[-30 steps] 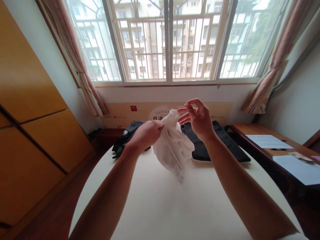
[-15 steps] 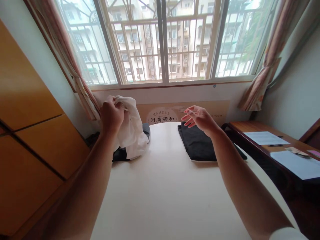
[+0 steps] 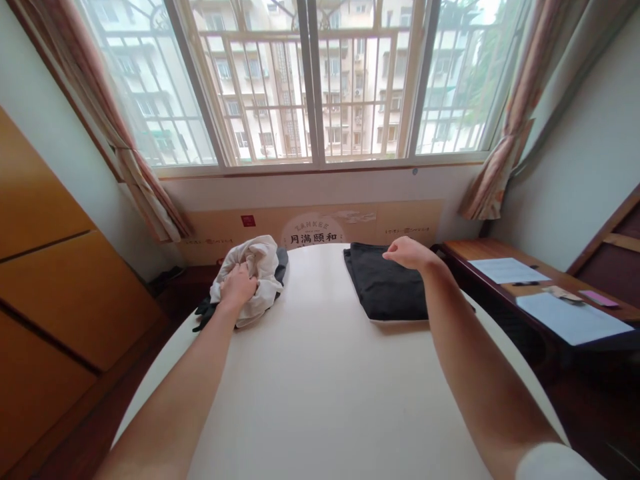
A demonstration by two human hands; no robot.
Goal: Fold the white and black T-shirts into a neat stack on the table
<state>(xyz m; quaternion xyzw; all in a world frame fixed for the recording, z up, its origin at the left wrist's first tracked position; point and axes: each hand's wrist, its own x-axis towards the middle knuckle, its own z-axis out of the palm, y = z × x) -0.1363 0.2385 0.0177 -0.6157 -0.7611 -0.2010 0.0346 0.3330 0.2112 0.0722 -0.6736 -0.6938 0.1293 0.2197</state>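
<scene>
At the far left of the white round table [image 3: 320, 373] lies a bunched white cloth [image 3: 267, 263], with dark and grey clothing [image 3: 283, 261] partly showing under it. My left hand [image 3: 240, 283] presses into the white cloth, its fingers curled in the folds and gripping the fabric. On the far right of the table is a folded black garment [image 3: 387, 287], a pale edge showing beneath it. My right hand [image 3: 410, 253] hovers over the black garment's far part with fingers drawn together and nothing visible in them.
Right of the table, a wooden desk [image 3: 465, 250] bears white papers [image 3: 509, 270], a pen and a pink slip. Cardboard panels [image 3: 270, 223] stand under the barred window. An orange cabinet [image 3: 45, 267] is at the left.
My left hand has lowered the white cloth onto the pile at the left, where it is now bunched. My right hand's fingers have closed from a loose spread. The view has shifted slightly.
</scene>
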